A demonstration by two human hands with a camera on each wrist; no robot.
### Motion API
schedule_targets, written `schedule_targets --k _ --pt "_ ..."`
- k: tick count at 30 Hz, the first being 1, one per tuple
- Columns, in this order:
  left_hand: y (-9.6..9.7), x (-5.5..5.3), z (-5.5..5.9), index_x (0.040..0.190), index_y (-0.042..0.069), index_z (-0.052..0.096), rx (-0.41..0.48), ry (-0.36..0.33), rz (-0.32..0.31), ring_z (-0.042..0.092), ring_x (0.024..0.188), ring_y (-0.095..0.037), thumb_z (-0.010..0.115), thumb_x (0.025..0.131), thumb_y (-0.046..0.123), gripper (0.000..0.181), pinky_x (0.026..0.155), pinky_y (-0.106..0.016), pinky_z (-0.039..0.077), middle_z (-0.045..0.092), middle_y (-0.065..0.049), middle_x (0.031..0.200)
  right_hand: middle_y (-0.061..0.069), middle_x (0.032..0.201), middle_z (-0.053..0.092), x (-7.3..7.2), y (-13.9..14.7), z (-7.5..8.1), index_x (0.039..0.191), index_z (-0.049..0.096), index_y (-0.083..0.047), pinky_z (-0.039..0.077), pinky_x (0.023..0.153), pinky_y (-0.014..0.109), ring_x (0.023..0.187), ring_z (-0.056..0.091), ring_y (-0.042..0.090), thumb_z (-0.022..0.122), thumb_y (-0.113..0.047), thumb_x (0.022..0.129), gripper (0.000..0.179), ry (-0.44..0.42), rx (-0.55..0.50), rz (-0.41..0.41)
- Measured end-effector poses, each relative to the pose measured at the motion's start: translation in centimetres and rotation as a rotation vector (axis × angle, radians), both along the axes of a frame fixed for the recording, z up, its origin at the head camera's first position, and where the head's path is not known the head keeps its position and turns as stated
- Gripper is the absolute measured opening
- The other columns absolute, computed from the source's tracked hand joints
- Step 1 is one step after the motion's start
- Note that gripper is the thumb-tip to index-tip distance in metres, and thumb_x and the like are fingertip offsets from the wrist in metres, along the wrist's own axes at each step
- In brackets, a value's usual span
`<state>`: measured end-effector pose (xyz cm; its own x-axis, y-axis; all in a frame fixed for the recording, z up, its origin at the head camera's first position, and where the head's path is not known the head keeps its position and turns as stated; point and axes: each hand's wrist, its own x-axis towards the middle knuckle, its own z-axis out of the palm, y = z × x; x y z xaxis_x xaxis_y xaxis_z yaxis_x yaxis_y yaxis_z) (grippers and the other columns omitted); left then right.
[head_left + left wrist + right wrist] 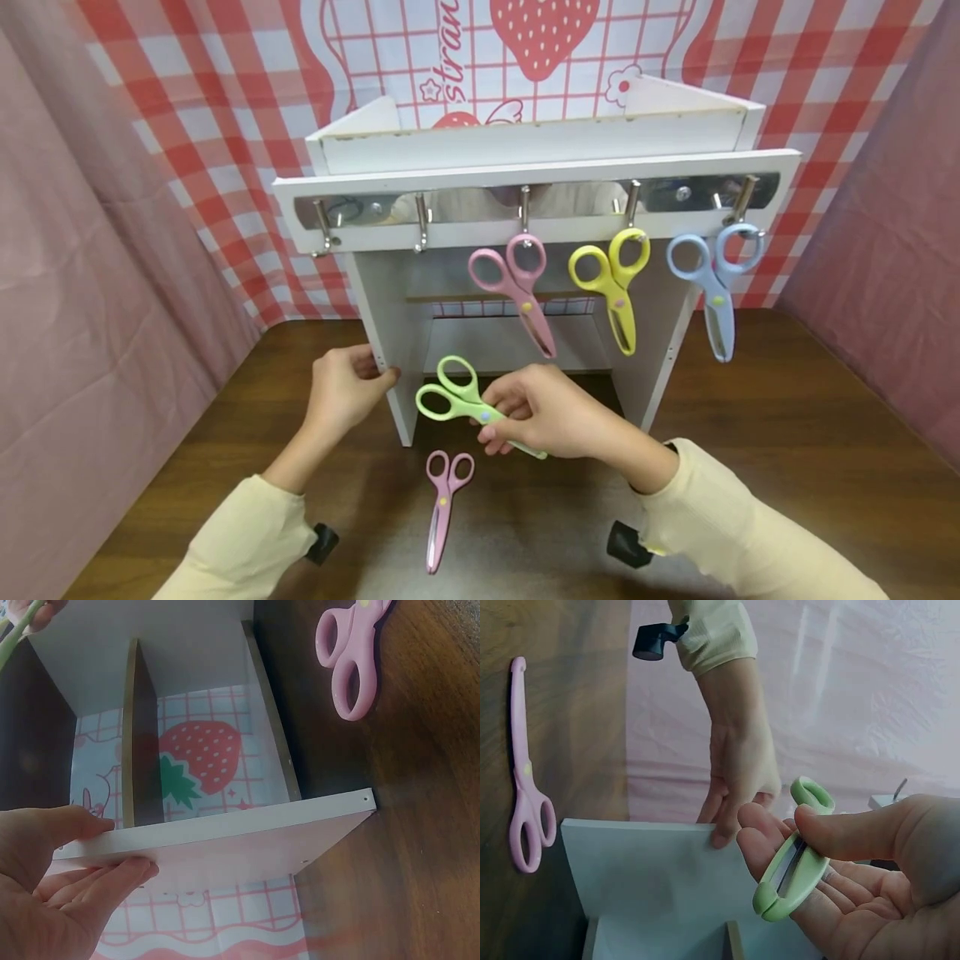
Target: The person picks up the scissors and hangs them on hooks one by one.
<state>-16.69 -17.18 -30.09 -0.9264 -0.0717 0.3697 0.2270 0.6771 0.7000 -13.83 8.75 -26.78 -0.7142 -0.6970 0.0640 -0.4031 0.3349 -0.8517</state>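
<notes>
Green scissors [467, 400] are pinched by their blades between the thumb and fingers of my right hand [558, 412], handle loops pointing up and left. In the right wrist view the green scissors [795, 877] show their blade end towards the camera. My left hand [345, 383] grips the front edge of the white shelf's left side panel [375, 333]; the left wrist view shows thumb and fingers on either side of that panel [247, 832]. On the table below lie pink scissors [444, 508]. Another pink pair [517, 287], yellow scissors [615, 287] and blue scissors [716, 283] hang from hooks above.
A metal hook rail [465, 204] runs along the shelf's top front; its two left hooks [422, 221] hold nothing. Brown wooden table [787, 400] surrounds the shelf. A red checked cloth [217, 150] hangs behind, with pink curtains [90, 275] at the sides.
</notes>
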Motion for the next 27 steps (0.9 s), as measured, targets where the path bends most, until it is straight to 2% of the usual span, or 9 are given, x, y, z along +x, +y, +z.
schedule_targets --k 7,16,27 --pt "0.1 0.0 0.1 0.1 -0.003 0.073 -0.005 -0.006 0.002 0.073 0.086 -0.029 0.071 0.077 0.008 0.026 0.074 -0.038 0.058 0.073 -0.022 0.092 0.018 0.085 0.074 0.1 -0.1 1.0 0.096 0.065 0.009 0.057 0.067 0.023 0.072 0.073 0.018 0.064 0.001 0.086 0.013 0.053 0.001 0.005" --pt "0.1 0.1 0.1 0.098 -0.003 0.073 -0.004 -0.009 0.003 0.073 0.085 -0.029 0.07 0.077 0.008 0.024 0.073 -0.036 0.058 0.074 -0.021 0.092 0.018 0.086 0.074 0.1 -0.5 2.3 0.097 0.065 0.007 0.058 0.067 0.027 0.072 0.072 0.013 0.064 0.001 0.086 0.013 0.065 -0.013 -0.003" --pt "0.1 0.2 0.2 0.097 -0.001 0.074 -0.024 0.008 0.005 0.073 0.083 -0.028 0.069 0.077 0.009 0.022 0.073 -0.036 0.058 0.074 -0.02 0.09 0.016 0.086 0.075 0.2 -1.1 4.0 0.092 0.065 0.004 0.058 0.067 0.027 0.072 0.072 0.014 0.067 -0.002 0.085 0.01 0.15 -0.063 -0.006"
